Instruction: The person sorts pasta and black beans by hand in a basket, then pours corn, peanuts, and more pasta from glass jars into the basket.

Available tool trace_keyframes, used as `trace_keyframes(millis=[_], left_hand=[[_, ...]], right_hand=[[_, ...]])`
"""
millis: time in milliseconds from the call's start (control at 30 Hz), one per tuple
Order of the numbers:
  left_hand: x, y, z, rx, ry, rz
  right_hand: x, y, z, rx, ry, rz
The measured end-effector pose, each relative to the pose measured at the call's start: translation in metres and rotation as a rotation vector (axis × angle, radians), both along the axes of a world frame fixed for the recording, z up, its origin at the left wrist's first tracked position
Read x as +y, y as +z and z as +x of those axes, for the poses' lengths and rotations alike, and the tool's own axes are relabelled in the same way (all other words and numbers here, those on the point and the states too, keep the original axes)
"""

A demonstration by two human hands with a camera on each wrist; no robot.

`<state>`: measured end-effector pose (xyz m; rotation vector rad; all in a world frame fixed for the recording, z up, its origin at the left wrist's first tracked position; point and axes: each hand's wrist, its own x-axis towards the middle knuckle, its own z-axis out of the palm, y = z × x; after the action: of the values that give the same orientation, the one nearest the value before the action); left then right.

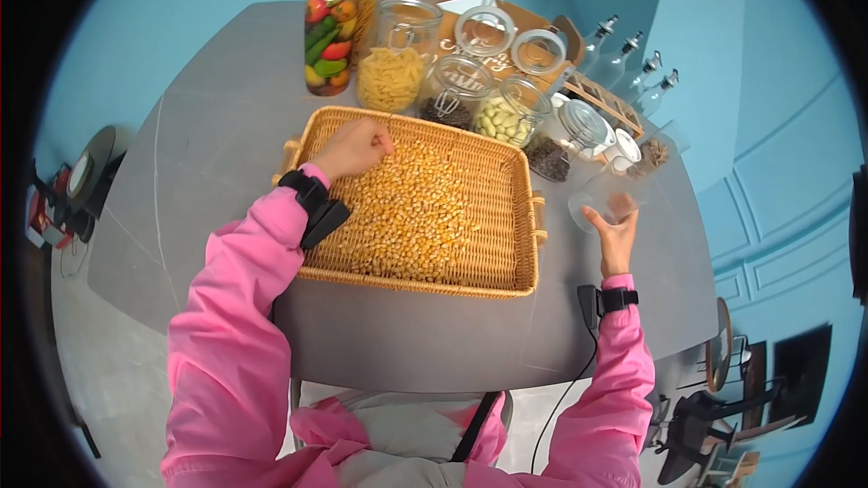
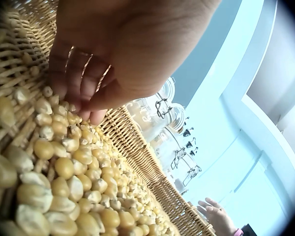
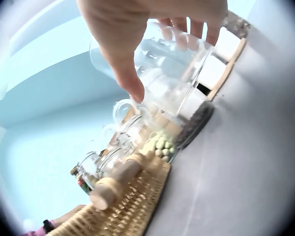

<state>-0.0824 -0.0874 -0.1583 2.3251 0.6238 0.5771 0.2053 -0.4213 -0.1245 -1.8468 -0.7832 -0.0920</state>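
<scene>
A rectangular wicker basket [image 1: 493, 253] holds a spread of dried corn kernels [image 1: 407, 217]. My left hand [image 1: 354, 146] is inside it near the far left corner. In the left wrist view, the left hand [image 2: 113, 64] points down, thumb and fingertips drawn together at the kernels [image 2: 64, 167]; what lies between them is hidden. On the right, past the basket's handle, my right hand [image 1: 617, 233] grips a clear, wide-mouthed container [image 1: 589, 197]. The right wrist view shows the thumb on one side of the clear container [image 3: 160, 73] and fingers on the other, with the container tilted.
Behind the basket stand a tall jar of colourful vegetables [image 1: 331, 32], a pasta jar [image 1: 389, 77], a jar of pale green beans [image 1: 506, 117] and jars of dark contents [image 1: 549, 155]. Stoppered bottles [image 1: 624, 59] stand at the back right. A cable [image 1: 571, 384] hangs from the right wrist.
</scene>
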Motion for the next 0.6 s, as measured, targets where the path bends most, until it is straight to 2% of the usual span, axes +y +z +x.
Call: trace_keyframes(millis=[33, 133, 367, 433, 533, 600], left_hand=[[0.002, -0.004, 0.001, -0.025, -0.010, 0.001], [0.000, -0.004, 0.001, -0.031, -0.015, 0.025], [-0.006, 0.002, 0.002, 0.026, 0.001, 0.047], [-0.008, 0.006, 0.001, 0.068, 0.023, 0.040], [-0.008, 0.006, 0.000, 0.086, 0.021, 0.040], [-0.008, 0.004, 0.001, 0.016, 0.021, 0.045]], right_hand=[[-0.001, -0.012, 0.011, 0.119, -0.029, 0.039], [0.001, -0.035, 0.031, 0.159, -0.063, 0.083], [0.021, -0.044, 0.072, 0.135, -0.055, 0.106], [0.027, -0.045, 0.092, 0.073, -0.131, -0.028], [0.037, -0.047, 0.118, 0.131, -0.034, 0.020], [0.044, -0.049, 0.128, 0.115, -0.045, 0.024]])
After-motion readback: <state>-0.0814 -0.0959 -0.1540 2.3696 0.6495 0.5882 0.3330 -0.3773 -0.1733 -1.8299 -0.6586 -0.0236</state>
